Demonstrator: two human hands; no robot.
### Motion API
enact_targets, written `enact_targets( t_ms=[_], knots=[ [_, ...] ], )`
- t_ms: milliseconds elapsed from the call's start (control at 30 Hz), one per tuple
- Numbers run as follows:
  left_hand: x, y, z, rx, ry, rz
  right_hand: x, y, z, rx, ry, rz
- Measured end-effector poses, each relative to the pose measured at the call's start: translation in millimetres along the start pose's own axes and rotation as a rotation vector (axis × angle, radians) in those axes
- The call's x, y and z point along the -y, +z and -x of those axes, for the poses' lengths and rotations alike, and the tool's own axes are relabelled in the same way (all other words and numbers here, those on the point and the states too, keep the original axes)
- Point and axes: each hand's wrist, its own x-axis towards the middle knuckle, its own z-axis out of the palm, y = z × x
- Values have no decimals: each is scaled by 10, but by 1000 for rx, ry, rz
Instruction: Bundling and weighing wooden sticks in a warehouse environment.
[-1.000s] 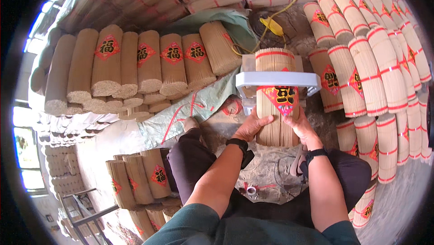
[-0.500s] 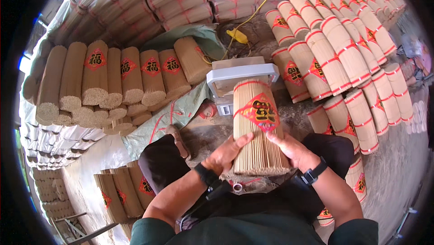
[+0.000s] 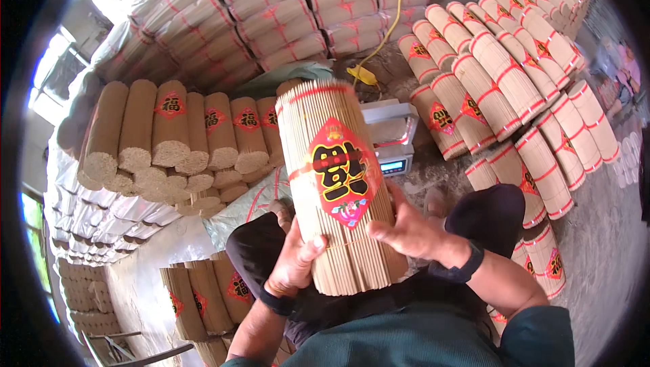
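I hold a thick bundle of thin sticks (image 3: 298, 143) up in front of me, tilted, its top leaning left. A red band circles its upper end, and a red diamond label (image 3: 352, 208) with a black character is on its front. My left hand (image 3: 294, 262) grips the lower left side, thumb on the front. Against the lower right side my right hand (image 3: 420, 228) is closed the same way; fingers behind the bundle are hidden. Just beyond it stands a grey bench scale (image 3: 408, 135) with a lit blue display, partly covered by the bundle.
Unbanded stick bundles (image 3: 139, 123) are piled at left, more (image 3: 196, 292) at lower left. Red-banded bundles (image 3: 497, 89) are stacked at right. Wrapped bundles (image 3: 271, 1) form a wall behind. A yellow cable (image 3: 396, 18) with a yellow plug block (image 3: 362, 75) lies beyond the scale.
Both hands have raised the bundle and brought it leftward, and it looks larger. The scale's display has come into sight. My whole view has shifted slightly.
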Motion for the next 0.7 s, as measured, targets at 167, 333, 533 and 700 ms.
enact_targets(
  t_ms=[167,333,533,700],
  knots=[
    [-406,14,-259,183,51,-222,255,-399,-635,122,138,-704],
    [-331,-145,-460,273,-54,81,306,-363,-559,-35,10,-988],
    [979,-244,-305,55,-146,120,416,-295,-519,-178,-226,-1045],
    [407,704,-598,251,274,76,506,-272,-416,-80,-277,-985]
  ],
)
